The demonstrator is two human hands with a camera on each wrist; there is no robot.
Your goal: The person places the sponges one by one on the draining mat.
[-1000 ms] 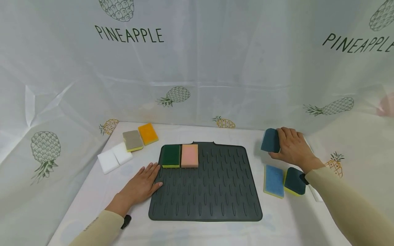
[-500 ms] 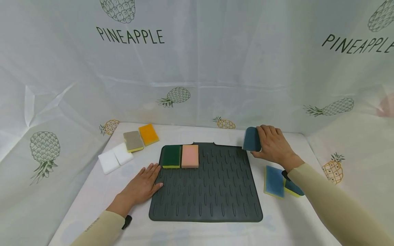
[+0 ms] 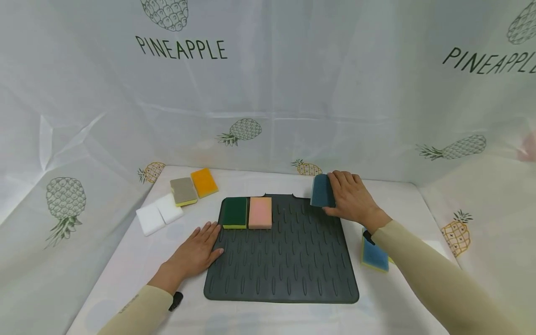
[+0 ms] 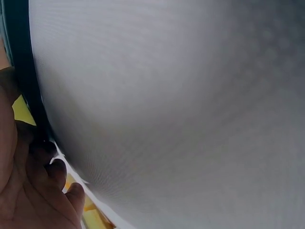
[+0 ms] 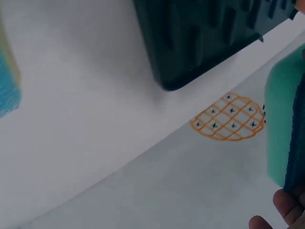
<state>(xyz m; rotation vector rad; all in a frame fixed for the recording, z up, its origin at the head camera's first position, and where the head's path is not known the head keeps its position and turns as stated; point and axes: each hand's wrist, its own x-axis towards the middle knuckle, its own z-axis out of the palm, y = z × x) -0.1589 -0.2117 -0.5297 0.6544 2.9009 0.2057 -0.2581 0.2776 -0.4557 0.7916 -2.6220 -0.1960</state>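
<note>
My right hand (image 3: pixel 349 197) grips a sponge (image 3: pixel 322 190) by its right side, over the far right part of a dark ridged mat (image 3: pixel 284 265). In the right wrist view that sponge (image 5: pixel 281 119) shows a light green foam layer and a dark blue scouring face. My left hand (image 3: pixel 194 253) lies flat with fingers extended, its fingertips on the mat's left edge. Side by side at the mat's far left sit a dark green scouring sponge (image 3: pixel 235 212) and a pink sponge (image 3: pixel 260 213). In the left wrist view, the left hand's fingers (image 4: pixel 57 171) show beside the mat's dark edge.
Left of the mat lie two white sponges (image 3: pixel 150 220), a grey-topped sponge (image 3: pixel 183 190) and an orange one (image 3: pixel 204 182). To the right, a blue sponge (image 3: pixel 375 258) is partly covered by the right forearm. A pineapple-print curtain (image 3: pixel 268 93) hangs behind the table.
My right hand has carried the sponge leftward, from beyond the mat's right side to over its far right part. The left hand has stayed in place.
</note>
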